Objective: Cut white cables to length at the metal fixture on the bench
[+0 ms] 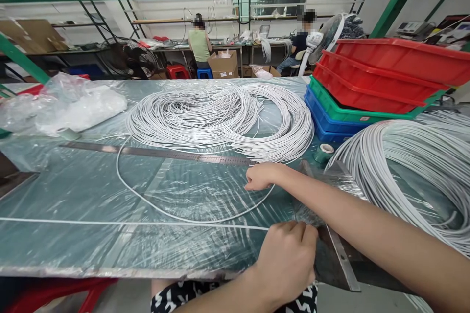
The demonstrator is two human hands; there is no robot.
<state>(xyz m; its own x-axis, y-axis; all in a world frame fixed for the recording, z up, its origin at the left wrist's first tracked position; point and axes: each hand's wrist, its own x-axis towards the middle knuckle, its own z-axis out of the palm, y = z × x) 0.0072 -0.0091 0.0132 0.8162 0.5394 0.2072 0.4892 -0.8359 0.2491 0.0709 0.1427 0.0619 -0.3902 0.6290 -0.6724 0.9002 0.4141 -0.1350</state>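
Note:
My left hand (288, 259) is closed near the table's front edge, pinching the end of a white cable (128, 223) that runs straight off to the left. My right hand (261, 176) is closed further back, gripping the same cable where it loops (147, 200) round toward the big white cable coil (220, 117). A long steel ruler (157, 152) lies across the table just behind my right hand. A metal cutter blade (341, 254) sits beside my left hand.
A second cable coil (411, 166) lies at the right. Stacked red, green and blue bins (367, 93) stand behind it, with a tape roll (325, 151) in front. Plastic bags (66, 105) sit at the left. Two people sit at far benches.

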